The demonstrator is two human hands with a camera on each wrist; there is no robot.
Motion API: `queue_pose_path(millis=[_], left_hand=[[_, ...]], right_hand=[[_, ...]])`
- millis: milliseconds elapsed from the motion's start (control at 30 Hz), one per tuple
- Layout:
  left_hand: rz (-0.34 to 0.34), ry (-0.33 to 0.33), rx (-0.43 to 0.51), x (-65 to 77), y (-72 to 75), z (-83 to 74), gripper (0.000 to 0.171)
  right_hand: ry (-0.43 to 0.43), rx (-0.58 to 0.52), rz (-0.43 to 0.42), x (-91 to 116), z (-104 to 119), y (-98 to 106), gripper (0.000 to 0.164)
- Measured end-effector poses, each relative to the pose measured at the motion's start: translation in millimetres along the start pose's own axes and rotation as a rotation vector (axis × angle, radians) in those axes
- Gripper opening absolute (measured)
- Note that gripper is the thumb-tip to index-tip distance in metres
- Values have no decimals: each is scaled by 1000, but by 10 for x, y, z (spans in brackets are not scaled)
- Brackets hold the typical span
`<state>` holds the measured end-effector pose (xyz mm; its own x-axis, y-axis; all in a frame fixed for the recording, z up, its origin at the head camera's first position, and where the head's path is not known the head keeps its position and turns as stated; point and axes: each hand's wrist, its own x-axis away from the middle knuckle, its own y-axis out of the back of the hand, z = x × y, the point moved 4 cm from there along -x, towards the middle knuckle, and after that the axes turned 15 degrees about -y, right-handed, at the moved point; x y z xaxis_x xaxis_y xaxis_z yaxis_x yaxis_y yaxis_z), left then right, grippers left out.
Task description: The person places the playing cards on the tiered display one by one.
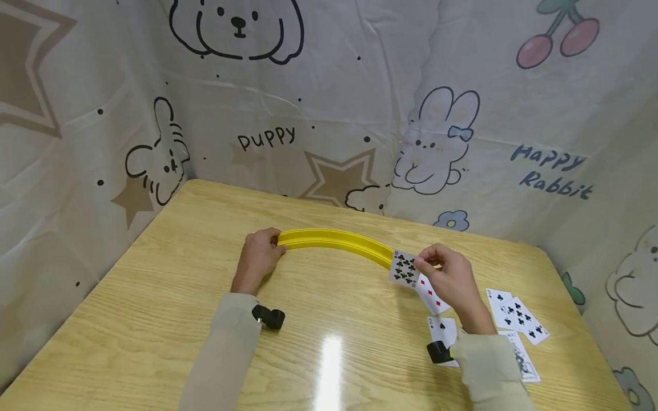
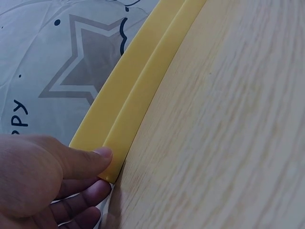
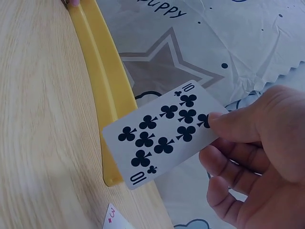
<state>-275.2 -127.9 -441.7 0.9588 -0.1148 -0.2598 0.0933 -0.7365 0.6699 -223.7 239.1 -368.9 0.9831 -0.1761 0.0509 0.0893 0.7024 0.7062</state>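
A curved yellow card holder with a lengthwise groove stands on the wooden table. My left hand grips its left end, thumb on the front face and fingers behind, as the left wrist view shows. Between thumb and fingers my right hand pinches a ten of clubs playing card by one edge. The card faces me and overlaps the right end of the holder in the head and right wrist views. Just below it a three of diamonds lies face up, partly covered by the ten.
Nearer me is a two of spades, partly hidden by the right wrist's black camera. Two overlapping clubs cards and a face card lie right of the forearm. Printed cloth hangs behind the table.
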Motion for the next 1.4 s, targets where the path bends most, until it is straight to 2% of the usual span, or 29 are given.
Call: queue_pose_path(millis=[533, 900, 1400], left_hand=[[-18, 22, -3, 16, -7, 18, 40], [-7, 36, -11, 7, 17, -7, 39], [-3, 48, -12, 0, 1, -5, 39]], right_hand=[[47, -27, -7, -150, 66, -85, 10], [4, -69, 23, -237, 130, -138, 10], [55, -94, 37, -364, 282, -287, 9]])
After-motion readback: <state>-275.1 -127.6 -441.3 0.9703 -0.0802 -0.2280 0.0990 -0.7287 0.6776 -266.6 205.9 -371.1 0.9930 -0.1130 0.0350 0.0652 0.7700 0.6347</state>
